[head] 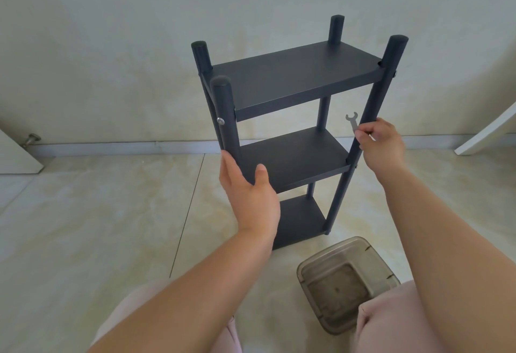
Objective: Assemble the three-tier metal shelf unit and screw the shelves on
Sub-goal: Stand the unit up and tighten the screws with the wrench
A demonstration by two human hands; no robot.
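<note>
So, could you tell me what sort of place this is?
Probably a room in a home: a tiled floor, a plain wall with a baseboard, and a door by its stopper.

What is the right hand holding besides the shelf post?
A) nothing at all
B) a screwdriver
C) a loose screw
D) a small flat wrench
D: the right hand pinches a small flat wrench, its open jaw sticking up above the fingers, while also holding the front right post of the shelf unit.
</note>
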